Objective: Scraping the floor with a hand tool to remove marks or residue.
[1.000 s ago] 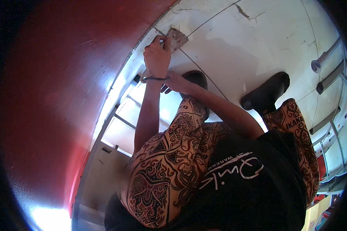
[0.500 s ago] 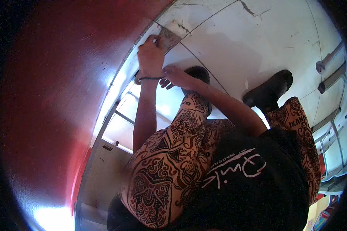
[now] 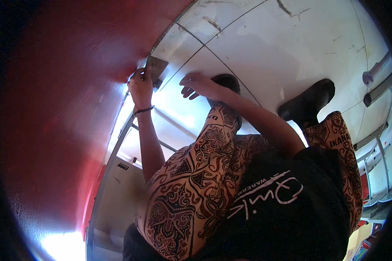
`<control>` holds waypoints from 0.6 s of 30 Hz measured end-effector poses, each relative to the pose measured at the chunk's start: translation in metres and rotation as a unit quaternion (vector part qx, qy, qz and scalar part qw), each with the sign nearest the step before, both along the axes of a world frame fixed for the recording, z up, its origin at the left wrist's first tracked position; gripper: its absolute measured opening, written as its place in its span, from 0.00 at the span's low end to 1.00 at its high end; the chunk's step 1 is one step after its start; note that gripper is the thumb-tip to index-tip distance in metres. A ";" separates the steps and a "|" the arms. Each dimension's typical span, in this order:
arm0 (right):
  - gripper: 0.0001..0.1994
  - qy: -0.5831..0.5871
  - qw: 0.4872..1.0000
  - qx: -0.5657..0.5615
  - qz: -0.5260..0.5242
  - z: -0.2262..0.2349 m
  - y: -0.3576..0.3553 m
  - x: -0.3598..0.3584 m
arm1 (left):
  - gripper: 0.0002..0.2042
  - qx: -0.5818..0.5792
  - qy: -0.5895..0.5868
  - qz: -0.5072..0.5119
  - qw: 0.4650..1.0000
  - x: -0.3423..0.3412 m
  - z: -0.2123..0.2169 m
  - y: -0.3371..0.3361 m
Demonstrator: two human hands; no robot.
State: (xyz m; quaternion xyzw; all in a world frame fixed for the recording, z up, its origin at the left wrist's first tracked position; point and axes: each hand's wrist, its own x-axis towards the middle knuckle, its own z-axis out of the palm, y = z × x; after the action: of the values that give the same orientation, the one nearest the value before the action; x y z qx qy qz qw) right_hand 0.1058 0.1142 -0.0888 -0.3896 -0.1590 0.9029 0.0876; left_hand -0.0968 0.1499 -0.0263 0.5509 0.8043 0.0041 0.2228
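My left hand grips a flat metal scraper and holds its blade against the foot of the red wall, where the wall meets the white tiled floor. My right hand hovers just to the right of it with fingers spread, holding nothing. A dark band circles my left wrist. My legs in patterned trousers fill the lower middle, and my two black shoes stand on the tiles.
A bright glossy strip runs along the wall's base. Grey metal rails or frame parts lie at the right edge. The floor tiles show cracks and dark grout lines.
My left hand has stayed at the wall base with the scraper. My right hand has come off the left wrist and opened to the right.
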 end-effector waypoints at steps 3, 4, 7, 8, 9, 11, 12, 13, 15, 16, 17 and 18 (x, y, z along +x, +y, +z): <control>0.15 0.006 1.000 -0.008 -0.004 0.000 -0.001 0.000 | 0.14 -0.020 0.030 0.001 0.999 -0.003 -0.010 0.002; 0.15 0.005 1.000 -0.004 -0.001 0.000 0.000 0.000 | 0.15 -0.055 0.021 0.063 0.996 0.001 -0.011 0.004; 0.16 0.006 1.000 0.002 0.008 0.000 0.000 0.000 | 0.15 0.071 0.090 -0.086 0.990 0.018 -0.014 0.014; 0.16 0.002 1.000 0.003 0.013 0.000 0.000 0.000 | 0.14 0.054 0.077 -0.074 0.993 0.025 -0.016 0.019; 0.16 0.006 1.000 0.001 0.012 0.000 0.001 -0.001 | 0.14 0.096 0.086 -0.082 0.988 0.030 -0.017 0.023; 0.16 -0.009 0.999 0.008 0.034 -0.001 0.000 -0.001 | 0.15 0.056 -0.011 -0.014 0.998 0.042 -0.022 0.030; 0.16 -0.002 1.000 0.010 0.029 -0.001 0.000 -0.001 | 0.14 0.026 -0.021 0.050 0.998 0.049 -0.025 0.031; 0.16 0.007 1.000 0.009 0.021 0.000 -0.001 -0.002 | 0.14 -0.002 -0.037 0.051 0.998 0.054 -0.027 0.033; 0.15 0.020 1.000 0.015 0.015 0.001 0.000 -0.002 | 0.13 0.058 -0.018 0.012 0.998 0.061 -0.030 0.031; 0.15 0.014 1.000 0.010 0.017 0.001 -0.001 -0.002 | 0.12 0.024 -0.037 -0.009 0.999 0.062 -0.029 0.028; 0.15 -0.007 1.000 0.008 0.022 0.002 0.000 -0.001 | 0.13 0.028 -0.085 -0.023 0.996 0.061 -0.027 0.025; 0.15 -0.006 1.000 0.009 0.023 0.002 0.000 -0.001 | 0.14 0.041 -0.053 -0.009 0.998 0.058 -0.025 0.021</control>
State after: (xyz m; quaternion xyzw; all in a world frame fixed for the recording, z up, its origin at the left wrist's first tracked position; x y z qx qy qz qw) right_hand 0.1046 0.1146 -0.0869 -0.3901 -0.1766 0.9010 0.0690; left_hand -0.0389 0.1712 -0.0509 0.5658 0.7855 0.0649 0.2424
